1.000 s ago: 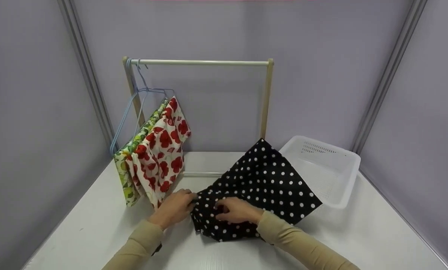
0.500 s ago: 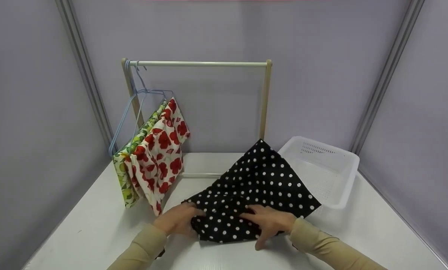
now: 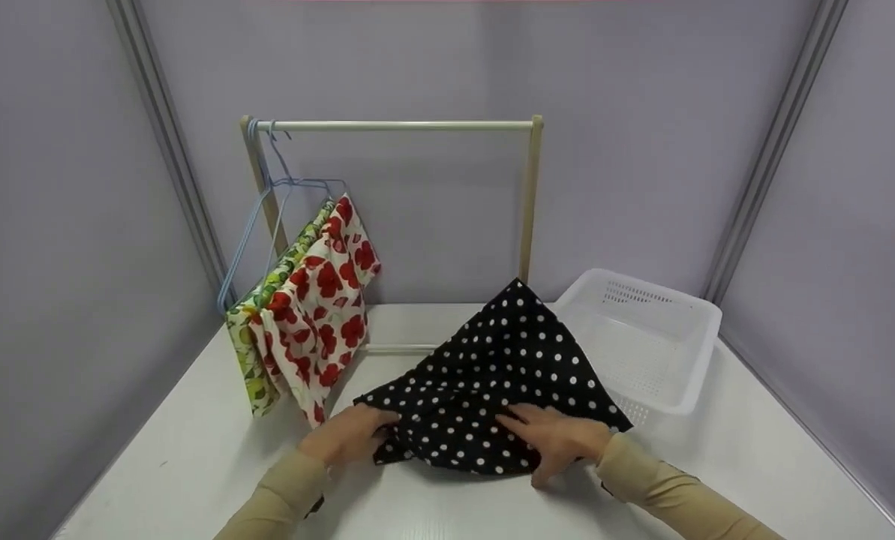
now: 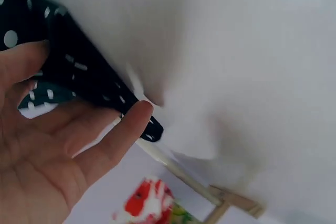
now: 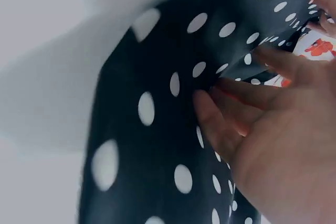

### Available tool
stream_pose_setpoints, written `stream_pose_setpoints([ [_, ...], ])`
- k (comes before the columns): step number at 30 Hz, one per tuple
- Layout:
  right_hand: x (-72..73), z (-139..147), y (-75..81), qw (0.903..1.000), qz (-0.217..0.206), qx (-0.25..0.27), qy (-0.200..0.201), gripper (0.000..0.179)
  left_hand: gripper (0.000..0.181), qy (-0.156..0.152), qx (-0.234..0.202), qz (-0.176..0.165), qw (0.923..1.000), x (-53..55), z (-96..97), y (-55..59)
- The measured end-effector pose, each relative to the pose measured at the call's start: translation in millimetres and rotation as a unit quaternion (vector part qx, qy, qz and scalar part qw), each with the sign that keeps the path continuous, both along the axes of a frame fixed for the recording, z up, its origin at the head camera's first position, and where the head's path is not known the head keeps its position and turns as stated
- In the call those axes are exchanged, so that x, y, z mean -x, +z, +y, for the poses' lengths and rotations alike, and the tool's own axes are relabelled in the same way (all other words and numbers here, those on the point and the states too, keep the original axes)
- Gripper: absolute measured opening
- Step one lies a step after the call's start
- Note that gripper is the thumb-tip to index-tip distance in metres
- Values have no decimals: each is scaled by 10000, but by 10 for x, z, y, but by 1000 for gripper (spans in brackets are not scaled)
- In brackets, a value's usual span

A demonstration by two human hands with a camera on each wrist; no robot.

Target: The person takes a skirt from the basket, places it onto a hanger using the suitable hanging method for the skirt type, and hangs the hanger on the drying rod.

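Observation:
A black cloth with white polka dots lies crumpled on the table, one corner pointing to the back. My left hand touches its left end; in the left wrist view the thumb lies against the cloth and the fairly straight fingers reach along its folded edge. On the cloth's front right part rests my right hand, fingers spread and thumb near the front edge. The right wrist view has that hand's fingers against a dotted fold, with some fingertips hard to make out.
A rack with a white bar stands at the back. Blue hangers carry a red-flowered cloth and a green-yellow cloth at its left end. A white perforated basket stands at the right, partly behind the dotted cloth.
My right hand has moved right across the cloth and spread its fingers. The left hand has shifted slightly down and left. The cloth's left corner now reaches further left, and its front edge has changed shape.

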State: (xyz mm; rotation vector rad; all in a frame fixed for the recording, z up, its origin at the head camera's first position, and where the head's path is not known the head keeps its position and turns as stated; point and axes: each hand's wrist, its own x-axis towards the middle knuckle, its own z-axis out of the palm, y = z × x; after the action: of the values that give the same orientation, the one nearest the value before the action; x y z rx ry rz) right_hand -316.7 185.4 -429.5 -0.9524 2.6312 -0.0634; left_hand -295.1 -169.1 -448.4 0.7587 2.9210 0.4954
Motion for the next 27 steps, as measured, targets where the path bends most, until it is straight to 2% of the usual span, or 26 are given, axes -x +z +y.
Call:
stream_pose_setpoints([
  [2, 22, 44, 5, 9998, 110, -29, 182, 111, 35, 435, -225, -432, 9979, 25, -79, 26],
  [4, 51, 86, 3, 9990, 324, -20, 322, 116, 38, 895, -312, -700, 9930, 48, -153, 41],
  [6, 79, 125, -4, 9976, 532, -50, 430, 116, 40, 1273, -358, -860, 9875, 69, -213, 59],
  [8, 91, 155, -7, 9979, 487, -149, 395, 113, 41, 1494, -388, -941, 9835, 90, -258, 73],
  [12, 108, 187, -17, 9992, -191, -325, 125, 105, 43, 1618, -481, -1073, 9798, 117, -313, 106],
  [14, 123, 206, -40, 9989, -350, -296, 93, 102, 45, 1689, -527, -1152, 9775, 129, -322, 126],
  [17, 158, 256, -86, 9993, -112, -72, 362, 94, 47, 1884, -594, -1262, 9721, 148, -324, 154],
  [22, 258, 329, -132, 9903, 684, 595, 1056, 61, 46, 2020, -528, -1252, 9699, 178, -307, 166],
  [25, 340, 346, -83, 9853, 584, 1101, 1173, 40, 33, 1949, -566, -1168, 9722, 177, -298, 146],
  [27, 393, 351, -38, 9829, 381, 1367, 1177, 29, 25, 1753, -626, -1072, 9767, 159, -300, 116],
])
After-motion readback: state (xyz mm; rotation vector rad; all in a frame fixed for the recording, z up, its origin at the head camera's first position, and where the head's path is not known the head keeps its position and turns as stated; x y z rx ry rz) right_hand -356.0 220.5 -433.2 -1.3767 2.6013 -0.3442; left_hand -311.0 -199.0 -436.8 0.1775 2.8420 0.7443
